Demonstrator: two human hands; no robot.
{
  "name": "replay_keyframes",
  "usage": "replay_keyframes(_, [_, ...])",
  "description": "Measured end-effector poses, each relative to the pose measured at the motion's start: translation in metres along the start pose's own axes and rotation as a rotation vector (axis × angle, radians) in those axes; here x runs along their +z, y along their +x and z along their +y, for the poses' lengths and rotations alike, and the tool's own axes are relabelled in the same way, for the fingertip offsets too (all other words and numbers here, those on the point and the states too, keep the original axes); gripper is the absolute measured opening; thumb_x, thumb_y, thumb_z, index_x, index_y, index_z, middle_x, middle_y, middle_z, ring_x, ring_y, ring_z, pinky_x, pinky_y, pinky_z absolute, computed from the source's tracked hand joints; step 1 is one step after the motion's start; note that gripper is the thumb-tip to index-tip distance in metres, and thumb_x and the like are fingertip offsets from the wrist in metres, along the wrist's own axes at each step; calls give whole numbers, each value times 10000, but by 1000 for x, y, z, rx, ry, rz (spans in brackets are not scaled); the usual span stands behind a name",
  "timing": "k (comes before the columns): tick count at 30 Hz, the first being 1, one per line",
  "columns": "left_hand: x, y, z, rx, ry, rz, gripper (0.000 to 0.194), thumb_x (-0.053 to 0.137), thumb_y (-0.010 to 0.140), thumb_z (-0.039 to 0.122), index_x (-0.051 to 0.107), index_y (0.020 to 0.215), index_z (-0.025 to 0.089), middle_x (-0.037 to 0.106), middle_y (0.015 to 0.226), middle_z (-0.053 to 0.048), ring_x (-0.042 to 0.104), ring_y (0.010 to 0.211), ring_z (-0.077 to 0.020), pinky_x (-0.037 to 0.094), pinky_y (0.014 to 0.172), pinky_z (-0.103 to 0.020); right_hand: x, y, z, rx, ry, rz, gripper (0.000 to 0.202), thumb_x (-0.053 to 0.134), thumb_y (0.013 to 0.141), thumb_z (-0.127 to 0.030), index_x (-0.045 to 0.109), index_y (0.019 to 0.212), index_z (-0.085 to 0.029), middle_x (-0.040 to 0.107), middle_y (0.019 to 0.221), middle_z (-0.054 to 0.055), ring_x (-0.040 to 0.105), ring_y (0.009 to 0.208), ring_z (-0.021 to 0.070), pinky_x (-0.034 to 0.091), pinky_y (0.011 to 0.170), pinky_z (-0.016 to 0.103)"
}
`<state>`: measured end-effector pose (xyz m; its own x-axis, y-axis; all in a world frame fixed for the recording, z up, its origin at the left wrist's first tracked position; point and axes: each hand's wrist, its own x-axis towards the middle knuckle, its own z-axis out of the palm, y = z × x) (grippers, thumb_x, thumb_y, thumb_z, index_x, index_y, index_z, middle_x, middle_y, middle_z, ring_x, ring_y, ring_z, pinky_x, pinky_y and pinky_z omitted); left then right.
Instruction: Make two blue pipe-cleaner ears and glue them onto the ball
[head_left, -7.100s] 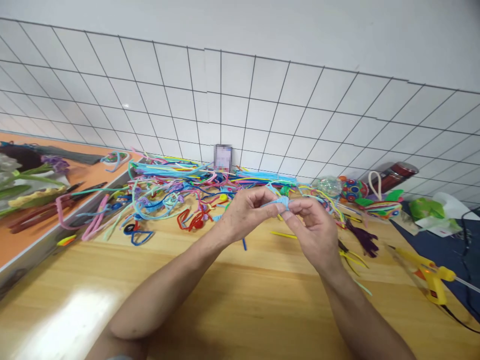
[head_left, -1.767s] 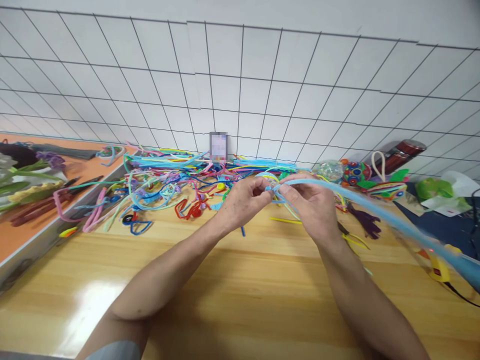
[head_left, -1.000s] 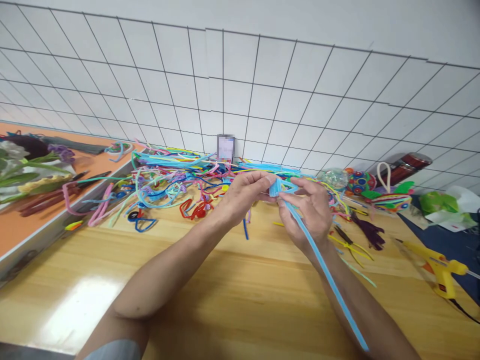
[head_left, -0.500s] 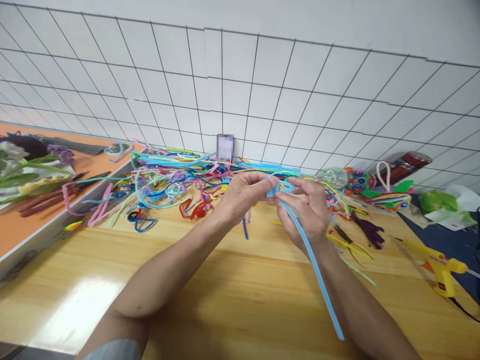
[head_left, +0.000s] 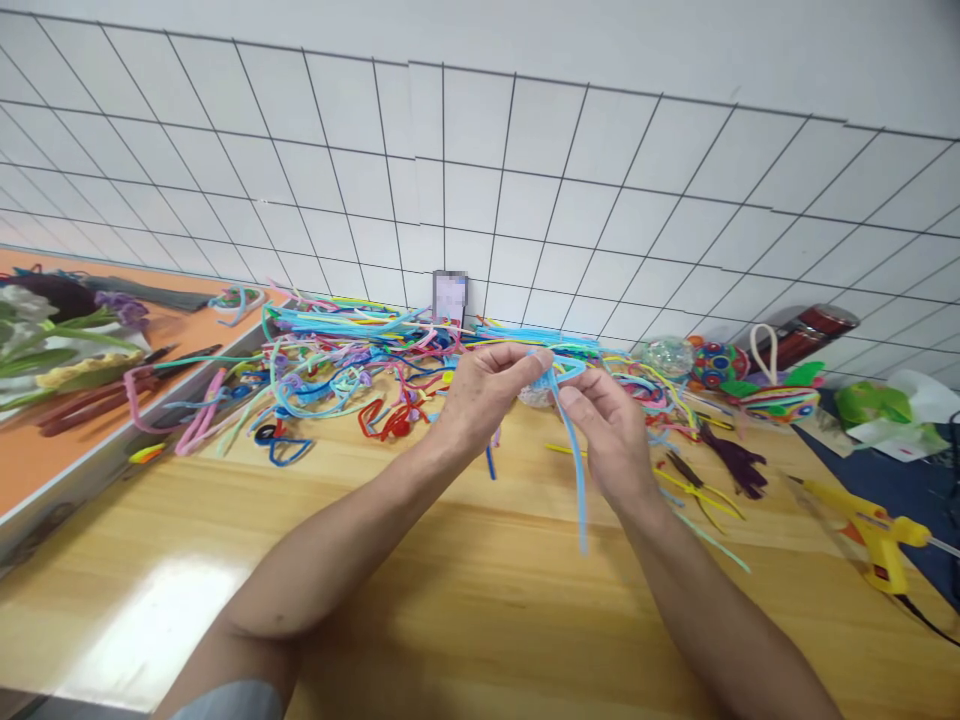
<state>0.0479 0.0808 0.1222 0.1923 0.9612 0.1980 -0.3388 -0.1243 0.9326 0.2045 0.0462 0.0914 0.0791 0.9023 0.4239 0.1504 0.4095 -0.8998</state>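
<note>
My left hand (head_left: 491,390) pinches the bent and coiled part of a light blue pipe cleaner between thumb and fingers. My right hand (head_left: 611,425) is closed at the other side, with thumb and forefinger against the same light blue pipe cleaner (head_left: 577,470). Its long free end hangs down between my forearms, and a small loop stands out between the two hands. A whitish part shows under the coil; what it is, I cannot make out. Both hands are held above the wooden table (head_left: 450,600).
Behind my hands lies a heap of coloured pipe cleaners (head_left: 322,375), with a phone (head_left: 450,297) propped against the grid wall. Pliers (head_left: 697,485), a purple glove-like piece (head_left: 735,460) and a yellow glue gun (head_left: 874,525) lie at right. An orange tray (head_left: 30,455) is at left.
The pipe cleaner's free end has swung left and now hangs more steeply between my forearms. My right hand has turned and shifted slightly; my left hand stays nearly in place.
</note>
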Motion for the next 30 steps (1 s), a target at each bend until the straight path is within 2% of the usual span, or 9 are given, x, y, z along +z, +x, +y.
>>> replay_keyframes(3, [3, -3, -2, -27, -27, -19, 361, 885, 698, 504, 750, 717, 169, 588, 618, 25, 530, 622, -113, 462, 600, -254, 1, 2, 2, 51, 46, -1, 280, 742, 891, -475, 655, 798, -226, 662, 751, -1, 594, 723, 165, 501, 703, 305])
replay_keyframes(6, [4, -4, -5, -35, -46, -29, 369, 881, 701, 508, 732, 689, 171, 536, 583, 38, 488, 591, -101, 433, 567, -243, 1, 2, 2, 51, 17, 30, 289, 751, 867, -446, 618, 738, -224, 615, 697, -17, 534, 671, 148, 453, 654, 287])
replay_keyframes(11, [4, -1, -12, -62, -90, -22, 386, 880, 695, 516, 741, 705, 157, 603, 627, 14, 468, 579, -87, 394, 548, -232, 2, 0, -6, 35, -29, 53, 239, 699, 865, -376, 611, 706, -222, 584, 666, -20, 503, 648, 140, 424, 630, 282])
replay_keyframes(17, [2, 4, -18, -99, -183, -112, 469, 843, 756, 599, 719, 742, 147, 640, 682, -16, 545, 617, -101, 429, 569, -226, 1, 2, -4, 57, -41, 91, 215, 689, 822, -345, 592, 671, -226, 584, 635, -21, 495, 621, 139, 404, 614, 289])
replay_keyframes(21, [0, 5, -17, -62, -73, -163, 472, 866, 751, 592, 736, 843, 148, 676, 752, -19, 571, 645, -102, 469, 596, -221, 1, 3, -2, 53, -68, 83, 237, 692, 818, -349, 574, 650, -228, 559, 618, -27, 464, 602, 133, 376, 595, 288])
replay_keyframes(24, [-1, 3, -16, -23, -13, -173, 463, 928, 689, 538, 675, 753, 154, 649, 702, 9, 547, 609, -87, 466, 592, -219, 1, 3, -3, 35, -73, 86, 245, 684, 820, -356, 564, 647, -231, 533, 617, -31, 448, 608, 131, 367, 594, 287])
replay_keyframes(30, [-3, 3, -15, -19, -12, -188, 442, 910, 718, 517, 654, 716, 157, 583, 627, 37, 504, 579, -80, 452, 586, -224, 0, 4, -5, 26, -90, 73, 227, 673, 804, -345, 569, 638, -231, 512, 598, -38, 428, 583, 123, 352, 573, 282])
